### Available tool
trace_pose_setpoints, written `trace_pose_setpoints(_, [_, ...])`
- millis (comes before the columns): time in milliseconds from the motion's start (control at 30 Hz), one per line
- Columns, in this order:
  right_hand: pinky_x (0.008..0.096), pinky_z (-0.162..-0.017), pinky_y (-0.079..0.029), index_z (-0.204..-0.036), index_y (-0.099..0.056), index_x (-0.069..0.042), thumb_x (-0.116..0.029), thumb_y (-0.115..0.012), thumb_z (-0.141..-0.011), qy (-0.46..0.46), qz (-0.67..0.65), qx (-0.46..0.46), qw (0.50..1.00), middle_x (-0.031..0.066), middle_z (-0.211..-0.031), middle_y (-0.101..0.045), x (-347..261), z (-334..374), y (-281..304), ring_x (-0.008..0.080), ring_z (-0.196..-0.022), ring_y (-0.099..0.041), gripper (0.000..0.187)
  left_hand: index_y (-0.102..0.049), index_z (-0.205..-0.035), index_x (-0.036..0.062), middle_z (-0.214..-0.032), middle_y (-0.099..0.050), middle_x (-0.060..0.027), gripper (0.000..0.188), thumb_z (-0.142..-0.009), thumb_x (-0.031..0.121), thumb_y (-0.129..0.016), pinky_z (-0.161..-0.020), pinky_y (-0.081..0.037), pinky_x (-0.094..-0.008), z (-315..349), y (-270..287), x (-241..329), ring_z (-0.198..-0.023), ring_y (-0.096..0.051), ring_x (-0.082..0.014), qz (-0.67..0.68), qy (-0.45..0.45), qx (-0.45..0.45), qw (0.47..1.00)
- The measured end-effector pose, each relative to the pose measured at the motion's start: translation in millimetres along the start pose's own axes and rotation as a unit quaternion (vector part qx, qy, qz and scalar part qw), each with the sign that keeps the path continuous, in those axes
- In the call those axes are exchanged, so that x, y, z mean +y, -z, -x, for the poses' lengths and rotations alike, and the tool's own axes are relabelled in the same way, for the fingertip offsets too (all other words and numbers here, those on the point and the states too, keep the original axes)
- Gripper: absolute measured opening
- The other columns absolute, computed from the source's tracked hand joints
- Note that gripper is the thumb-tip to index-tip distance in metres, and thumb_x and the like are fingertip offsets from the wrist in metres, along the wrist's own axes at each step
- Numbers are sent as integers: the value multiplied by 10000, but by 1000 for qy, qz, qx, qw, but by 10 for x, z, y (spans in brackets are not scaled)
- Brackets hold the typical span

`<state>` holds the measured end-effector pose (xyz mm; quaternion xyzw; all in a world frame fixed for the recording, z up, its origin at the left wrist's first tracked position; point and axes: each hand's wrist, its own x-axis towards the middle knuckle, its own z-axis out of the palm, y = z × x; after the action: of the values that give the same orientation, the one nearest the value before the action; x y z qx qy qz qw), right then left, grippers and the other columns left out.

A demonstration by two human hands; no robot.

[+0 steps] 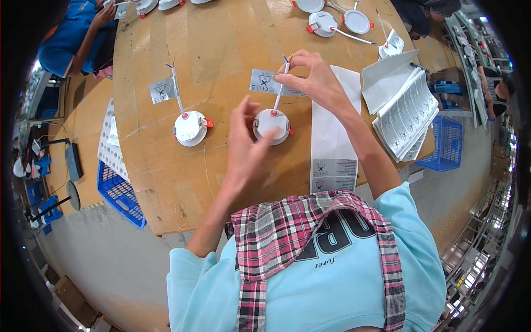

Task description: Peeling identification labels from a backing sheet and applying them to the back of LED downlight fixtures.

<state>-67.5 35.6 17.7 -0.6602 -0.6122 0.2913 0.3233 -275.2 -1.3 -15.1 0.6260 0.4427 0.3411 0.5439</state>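
Note:
A round white downlight (271, 128) with red-tipped clips lies on the table in front of me, its white cable (280, 95) standing up with bare wire ends. Around that cable sits a silver printed label (261, 81), sticking out to both sides. My right hand (318, 83) pinches the label at the cable, thumb across it. My left hand (246, 141) is beside the downlight's left edge, fingers apart, its thumb blurred over the housing; whether it touches is unclear. To the left, a second downlight (189, 128) stands with a folded label (164, 91) on its upright cable.
A white label strip (336, 127) lies at my right, beside a stack of label sheets (406, 113). More downlights (357, 21) rest at the far side. Blue baskets (445, 145) (119, 191) flank the wooden table (182, 182). Another person (72, 39) works at the far left.

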Motion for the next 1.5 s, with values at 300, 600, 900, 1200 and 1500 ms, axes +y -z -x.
trace_pose_setpoints(300, [332,-866,-391,-835,-722,-88,-267,-773,-713,31,33,-56,997,5,-899,-499,-190,112,93,189,-965,-460,223,-409,-1333,-20,-1233,-553,-131,427,-920,87,-438,-925,-463,-315,-951,217,55,-1130,-541,-170,268,118,-236,926])
trace_pose_setpoints(600, [357,-865,-357,-798,-723,-61,-259,-766,-713,57,-1,-63,996,25,-836,-504,-263,170,130,201,-862,-458,220,-540,-1184,2,-1052,-612,-44,389,-855,184,-642,-779,-496,-226,-1272,-176,-347,-878,-587,-94,360,181,-418,814])
trace_pose_setpoints(900, [371,-878,-369,-805,-693,-44,-278,-788,-720,45,-2,-3,999,23,-835,-514,-187,263,179,204,-886,-475,266,-600,-1089,30,-1018,-640,-48,310,-873,245,-656,-774,-513,-249,-1288,-35,-228,-877,-621,-92,304,113,-403,856])
trace_pose_setpoints(1200, [327,-832,-397,-825,-702,-35,-213,-773,-739,18,-51,47,997,17,-840,-534,-164,286,94,180,-910,-490,210,-623,-1024,37,-982,-653,-36,204,-894,193,-620,-813,-514,-263,-1165,130,-167,-890,-627,-95,295,95,-266,913])
trace_pose_setpoints(1500, [299,-757,-419,-844,-702,-36,-162,-727,-781,-11,-98,71,993,26,-820,-566,-59,264,51,136,-818,-510,143,-652,-1001,20,-960,-664,-38,171,-923,154,-579,-883,-520,-296,-1076,135,-81,-909,-636,-108,264,68,-193,943])
